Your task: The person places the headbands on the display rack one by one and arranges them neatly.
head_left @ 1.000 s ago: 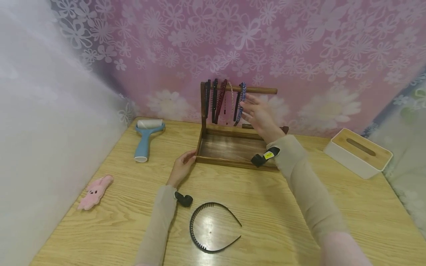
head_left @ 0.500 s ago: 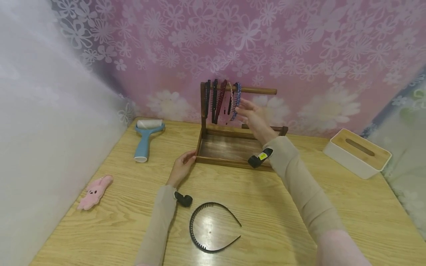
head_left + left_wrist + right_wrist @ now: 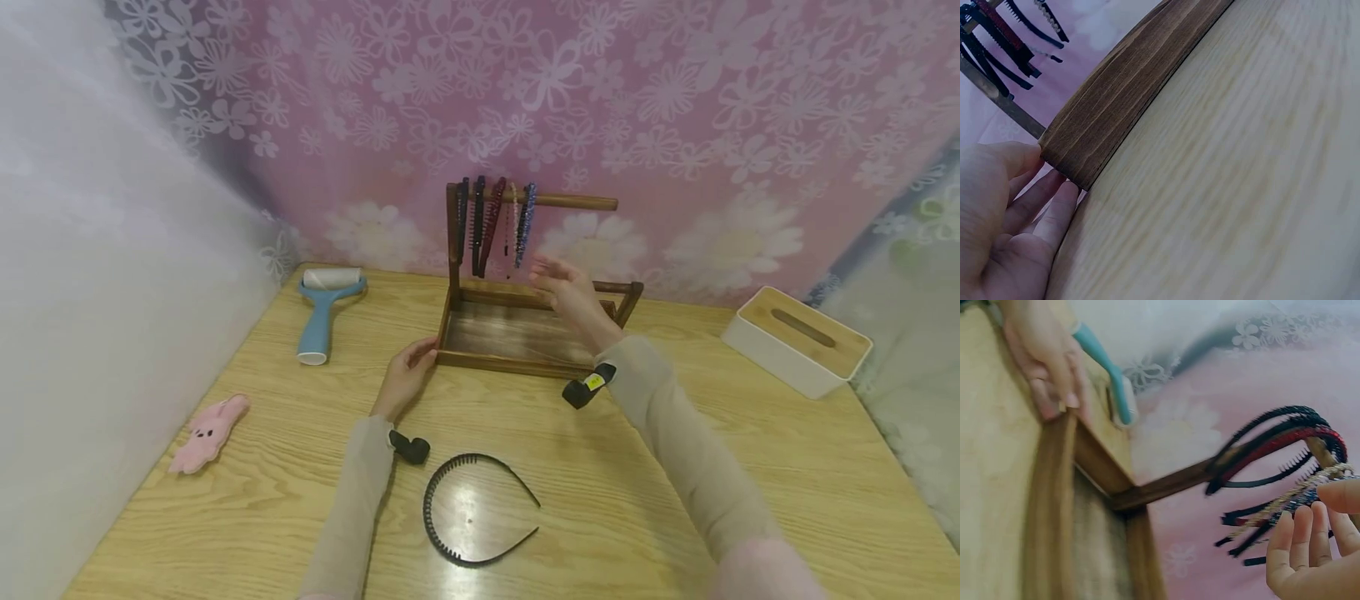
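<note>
A dark wooden headband rack (image 3: 450,329) stands at the back of the table, with a tray base and an upper bar. From its bar hang several headbands: black ones (image 3: 477,225), a dark red one (image 3: 492,221), a pale beaded one (image 3: 515,212) and a blue sparkly one (image 3: 527,218). My left hand (image 3: 405,379) holds the tray's front left corner, with thumb and fingertips against the wood (image 3: 1104,112). Just right of the blue headband and lower, my right hand (image 3: 573,300) is held up, fingers relaxed, holding nothing. A black toothed headband (image 3: 429,512) lies on the table nearer me.
A blue lint roller (image 3: 318,321) and a pink plush toy (image 3: 208,433) lie on the left. On the right stands a white tissue box (image 3: 780,354) with a wooden lid. A flowered pink curtain (image 3: 675,108) hangs behind the rack.
My right hand has pushed the blue headband left along the bar, up near the pale one, then moved away from it and lower. The left hand has stayed at the tray corner.
</note>
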Demonstrator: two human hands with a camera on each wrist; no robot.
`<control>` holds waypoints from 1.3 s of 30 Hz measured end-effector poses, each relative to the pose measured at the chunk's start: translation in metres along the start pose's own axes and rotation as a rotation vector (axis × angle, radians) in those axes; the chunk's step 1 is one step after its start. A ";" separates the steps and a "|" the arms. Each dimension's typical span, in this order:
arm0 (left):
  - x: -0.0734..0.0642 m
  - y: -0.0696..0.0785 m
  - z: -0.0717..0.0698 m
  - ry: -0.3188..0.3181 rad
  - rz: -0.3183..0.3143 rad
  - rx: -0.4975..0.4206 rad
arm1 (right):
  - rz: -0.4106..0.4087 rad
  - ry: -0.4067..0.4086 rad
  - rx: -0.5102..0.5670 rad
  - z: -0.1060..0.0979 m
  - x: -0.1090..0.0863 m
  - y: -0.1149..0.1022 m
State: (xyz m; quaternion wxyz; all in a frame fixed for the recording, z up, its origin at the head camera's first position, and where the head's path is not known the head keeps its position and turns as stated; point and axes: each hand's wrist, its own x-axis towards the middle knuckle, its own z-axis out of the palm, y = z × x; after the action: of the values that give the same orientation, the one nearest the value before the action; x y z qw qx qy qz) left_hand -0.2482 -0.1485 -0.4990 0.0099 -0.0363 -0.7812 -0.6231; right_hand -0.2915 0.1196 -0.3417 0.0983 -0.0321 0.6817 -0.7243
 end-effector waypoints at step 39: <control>-0.002 0.003 0.001 -0.005 -0.018 -0.009 | 0.154 -0.634 -0.231 0.085 -0.160 0.129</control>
State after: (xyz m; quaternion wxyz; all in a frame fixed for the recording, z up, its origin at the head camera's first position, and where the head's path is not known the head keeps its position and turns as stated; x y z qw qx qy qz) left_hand -0.2459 -0.1473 -0.4963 0.0022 -0.0307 -0.7788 -0.6265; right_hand -0.1071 0.0590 -0.4503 0.3554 -0.2149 0.6951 -0.5868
